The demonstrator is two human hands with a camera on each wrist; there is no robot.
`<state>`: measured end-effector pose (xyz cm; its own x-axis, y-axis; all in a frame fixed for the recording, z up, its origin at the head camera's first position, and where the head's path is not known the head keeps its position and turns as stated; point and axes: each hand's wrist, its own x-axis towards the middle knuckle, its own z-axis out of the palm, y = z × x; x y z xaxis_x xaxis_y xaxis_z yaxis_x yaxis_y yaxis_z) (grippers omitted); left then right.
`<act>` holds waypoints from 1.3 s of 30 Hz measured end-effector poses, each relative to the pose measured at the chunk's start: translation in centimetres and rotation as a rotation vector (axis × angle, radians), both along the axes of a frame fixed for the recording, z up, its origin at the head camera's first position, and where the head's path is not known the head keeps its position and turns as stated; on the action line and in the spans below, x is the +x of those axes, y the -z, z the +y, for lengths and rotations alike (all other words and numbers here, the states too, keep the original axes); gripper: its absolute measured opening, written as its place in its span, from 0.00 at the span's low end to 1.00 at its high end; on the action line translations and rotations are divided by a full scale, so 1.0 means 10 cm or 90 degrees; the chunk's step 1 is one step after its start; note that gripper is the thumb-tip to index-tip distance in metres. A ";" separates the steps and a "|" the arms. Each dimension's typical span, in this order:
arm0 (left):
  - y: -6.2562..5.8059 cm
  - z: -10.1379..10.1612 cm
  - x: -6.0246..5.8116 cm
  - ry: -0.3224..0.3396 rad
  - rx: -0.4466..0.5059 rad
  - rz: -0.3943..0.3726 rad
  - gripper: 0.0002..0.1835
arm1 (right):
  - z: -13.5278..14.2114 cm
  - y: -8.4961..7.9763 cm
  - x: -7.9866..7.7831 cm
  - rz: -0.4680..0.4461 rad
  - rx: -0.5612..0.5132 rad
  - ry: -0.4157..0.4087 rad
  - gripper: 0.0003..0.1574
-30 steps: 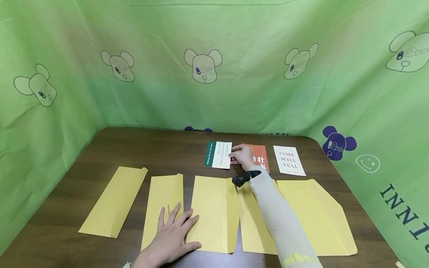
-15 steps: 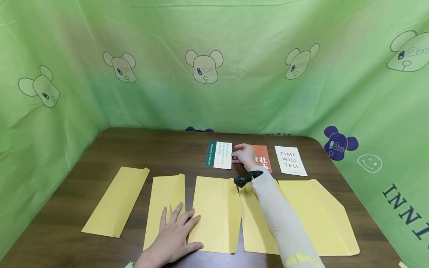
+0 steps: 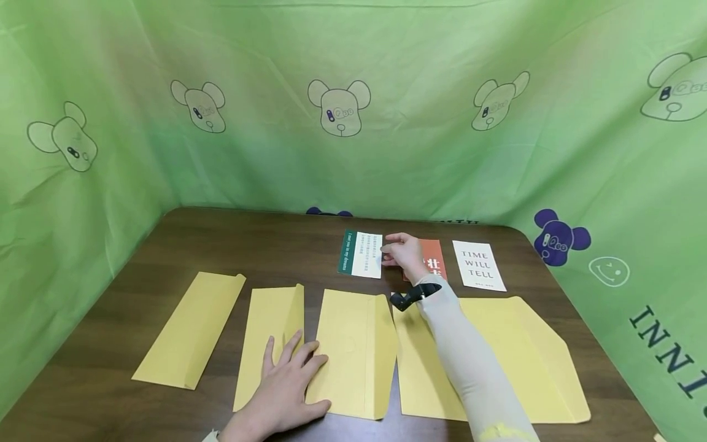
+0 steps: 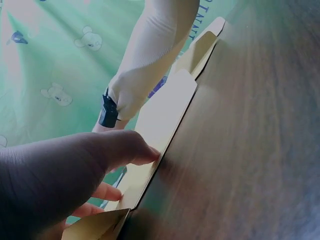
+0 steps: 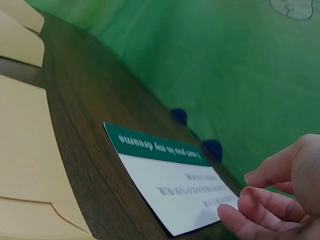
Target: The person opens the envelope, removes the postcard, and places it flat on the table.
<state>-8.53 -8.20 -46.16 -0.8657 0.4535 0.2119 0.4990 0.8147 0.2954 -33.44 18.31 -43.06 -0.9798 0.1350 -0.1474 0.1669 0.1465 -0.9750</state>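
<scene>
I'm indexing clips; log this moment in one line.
right hand: at edge of green-and-white card | left hand: across two yellow envelopes | red card: partly hidden

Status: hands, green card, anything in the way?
Left hand spread on yellow envelopes. Right hand at edge of green card, grip unclear. Nothing seen lying on the card.

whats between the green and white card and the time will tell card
In the head view, the red card, partly covered by the right hand, lies between them.
</scene>
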 end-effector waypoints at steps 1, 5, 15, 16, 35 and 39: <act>0.00 0.00 0.00 0.000 0.001 0.006 0.30 | 0.00 -0.01 0.01 0.000 -0.001 -0.005 0.28; -0.01 0.01 -0.02 0.008 0.013 0.024 0.31 | -0.01 -0.05 0.06 0.002 -0.002 -0.033 0.28; -0.13 -0.20 -0.12 -0.048 0.060 0.040 0.32 | -0.14 -0.13 0.30 0.024 -0.005 -0.144 0.26; -0.14 -0.24 -0.13 -0.063 0.066 0.046 0.32 | -0.15 -0.14 0.33 0.027 -0.004 -0.155 0.26; -0.13 -0.95 -0.20 -0.215 0.096 -0.056 0.33 | -0.55 -0.35 0.86 0.099 0.146 -0.438 0.23; -0.12 -1.02 -0.19 -0.227 0.084 -0.083 0.36 | -0.64 -0.35 0.98 0.164 0.241 -0.503 0.22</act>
<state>-10.45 -18.37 -45.00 -0.9873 0.0955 0.1269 0.1432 0.8808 0.4514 -23.65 11.92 -39.60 -0.8045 -0.5940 0.0064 -0.3339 0.4434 -0.8318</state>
